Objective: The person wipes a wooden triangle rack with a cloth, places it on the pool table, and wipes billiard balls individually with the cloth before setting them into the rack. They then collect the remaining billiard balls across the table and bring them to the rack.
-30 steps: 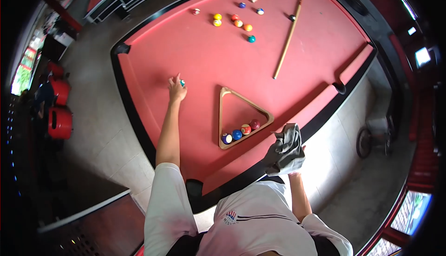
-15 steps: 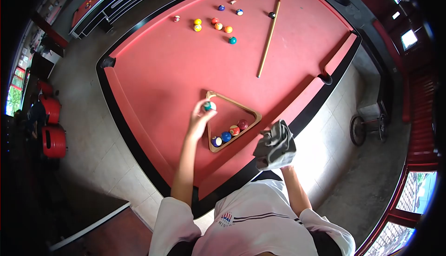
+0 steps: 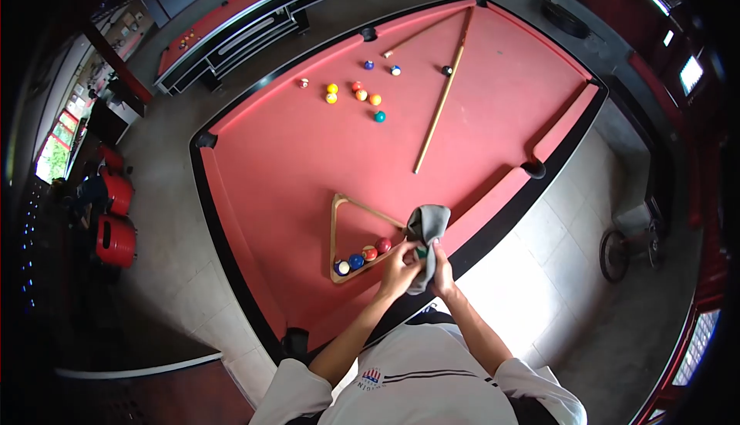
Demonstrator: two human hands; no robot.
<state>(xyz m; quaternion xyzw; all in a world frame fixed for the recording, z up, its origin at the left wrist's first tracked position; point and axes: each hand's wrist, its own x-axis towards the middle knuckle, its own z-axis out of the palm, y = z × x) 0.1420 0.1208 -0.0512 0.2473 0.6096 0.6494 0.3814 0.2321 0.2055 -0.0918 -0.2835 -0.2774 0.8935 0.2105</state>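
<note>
One round green pool ball [image 3: 421, 253], partly hidden: is pinched in the left hand [image 3: 398, 272], against a grey fabric cloth [image 3: 428, 223] clasped by the right hand [image 3: 443, 272]. Triangular wooden rack [image 3: 334, 236]: is set left of the grip.

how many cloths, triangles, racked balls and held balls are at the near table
Cloth: 1
Triangle: 1
Racked balls (dark-and-white, blue, red-and-white, maroon): 4
Held ball, partly hidden, green showing: 1
Total: 7

Red-cloth, black-edged pool table [image 3: 270, 170]: triangular wooden rack [image 3: 334, 236] around four glossy balls [image 3: 355, 261]; loose coloured balls [image 3: 380, 117], slim wooden cue [image 3: 435, 118].
</note>
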